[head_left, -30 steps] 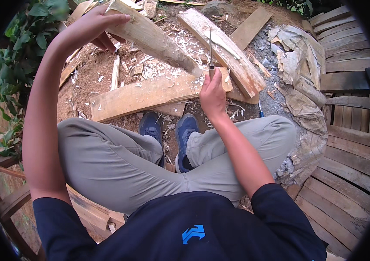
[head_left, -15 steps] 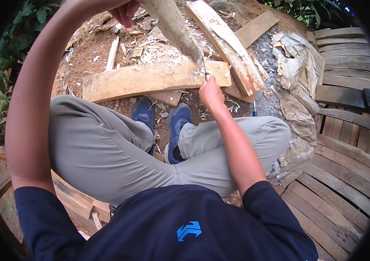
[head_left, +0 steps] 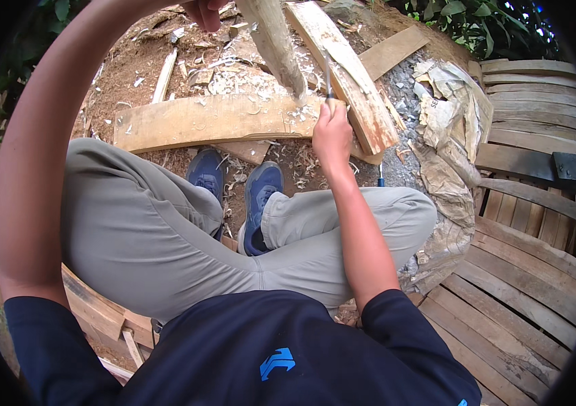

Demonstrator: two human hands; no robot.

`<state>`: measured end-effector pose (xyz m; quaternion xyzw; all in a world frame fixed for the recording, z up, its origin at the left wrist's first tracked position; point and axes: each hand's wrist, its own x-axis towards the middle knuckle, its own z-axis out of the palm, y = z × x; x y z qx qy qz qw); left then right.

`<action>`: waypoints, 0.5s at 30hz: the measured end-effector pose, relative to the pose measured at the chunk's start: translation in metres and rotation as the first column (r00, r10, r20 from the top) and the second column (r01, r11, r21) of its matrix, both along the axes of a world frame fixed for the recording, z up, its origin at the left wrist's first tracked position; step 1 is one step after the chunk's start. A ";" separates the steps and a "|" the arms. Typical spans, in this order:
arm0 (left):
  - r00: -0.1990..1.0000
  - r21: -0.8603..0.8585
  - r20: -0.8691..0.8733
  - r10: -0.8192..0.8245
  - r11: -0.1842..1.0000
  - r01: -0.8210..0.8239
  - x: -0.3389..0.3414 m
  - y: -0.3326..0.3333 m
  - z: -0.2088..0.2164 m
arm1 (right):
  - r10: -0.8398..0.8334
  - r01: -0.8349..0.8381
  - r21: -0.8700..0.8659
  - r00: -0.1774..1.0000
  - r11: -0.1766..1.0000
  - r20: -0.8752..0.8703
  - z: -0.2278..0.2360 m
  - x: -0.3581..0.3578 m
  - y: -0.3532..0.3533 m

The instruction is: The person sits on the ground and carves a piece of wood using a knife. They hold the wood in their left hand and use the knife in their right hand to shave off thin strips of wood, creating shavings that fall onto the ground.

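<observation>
A peeled, pale wooden pole (head_left: pixel 275 51) slants down from the top edge, and its lower end rests on a flat board (head_left: pixel 213 122). My left hand (head_left: pixel 205 15) shows only in part at the top edge, fingers curled beside the pole; the upper frame cuts off the rest of the grip. In my right hand (head_left: pixel 333 139) is a knife (head_left: pixel 329 81), held by its light handle with the narrow blade pointing away from me. The blade is apart from the pole, just to its right. Shavings lie on the board around the pole's foot.
A thick, rough plank (head_left: pixel 345 74) lies right of the knife, crossing another board (head_left: pixel 396 51). A blue-handled tool (head_left: pixel 380 177) stands near my right knee. Crumpled paper sacking (head_left: pixel 447 142) and a slatted wooden surface (head_left: pixel 524 284) are at the right. My shoes (head_left: pixel 264 196) sit below the board.
My right hand has drawn the knife off the pole's lower end, and the blade now sits to the right of it. The pole stands a little more upright; the view has shifted slightly.
</observation>
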<state>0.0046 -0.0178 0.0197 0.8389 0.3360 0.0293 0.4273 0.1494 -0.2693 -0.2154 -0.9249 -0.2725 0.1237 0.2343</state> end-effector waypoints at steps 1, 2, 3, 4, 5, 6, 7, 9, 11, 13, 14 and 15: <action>0.998 0.001 -0.031 0.057 0.998 -0.057 0.001 -0.002 -0.005 | -0.003 -0.006 0.199 0.999 0.980 0.043 0.017 -0.005 0.007; 0.998 0.083 -0.064 0.017 0.996 -0.011 0.000 -0.017 0.006 | -0.030 0.011 0.303 0.998 0.953 0.059 0.022 -0.005 0.008; 1.000 0.076 -0.023 0.004 0.997 -0.003 -0.004 -0.017 0.004 | -0.060 0.025 0.413 0.996 0.910 0.072 0.024 -0.007 0.009; 0.999 0.068 0.025 -0.025 0.997 0.023 -0.006 -0.015 0.001 | -0.037 0.028 0.289 0.999 0.957 0.028 0.017 -0.009 0.005; 0.996 0.061 0.073 -0.053 0.997 0.048 -0.006 -0.015 0.000 | -0.021 0.025 0.161 1.000 0.987 -0.022 -0.002 -0.010 0.000; 1.000 0.060 0.002 0.014 0.998 -0.014 0.003 -0.017 0.004 | -0.017 0.019 0.031 0.997 0.999 -0.069 -0.025 -0.005 -0.008; 0.999 0.044 -0.020 0.028 0.999 -0.027 0.011 -0.019 0.006 | 0.040 -0.057 -0.318 0.997 0.946 -0.061 -0.067 0.008 -0.030; 0.990 0.036 -0.091 0.109 0.994 -0.106 0.011 -0.009 0.003 | 0.051 -0.053 -0.299 0.999 0.953 -0.013 -0.058 0.000 -0.030; 0.997 0.078 0.050 -0.067 0.995 0.062 -0.006 -0.008 0.003 | -0.014 0.014 -0.040 1.000 0.999 0.002 -0.031 0.002 -0.013; 0.995 0.093 -0.009 -0.097 0.991 0.097 -0.008 -0.010 0.004 | -0.029 0.040 0.245 0.998 0.969 -0.049 0.010 -0.014 0.004; 0.991 0.105 -0.030 -0.131 0.986 0.133 -0.005 -0.012 0.006 | -0.034 0.025 0.332 0.999 0.943 0.022 0.009 -0.014 0.003; 0.995 0.094 -0.030 -0.091 0.991 0.093 -0.004 -0.014 0.006 | -0.048 0.005 0.417 0.995 0.909 0.091 0.004 -0.014 0.003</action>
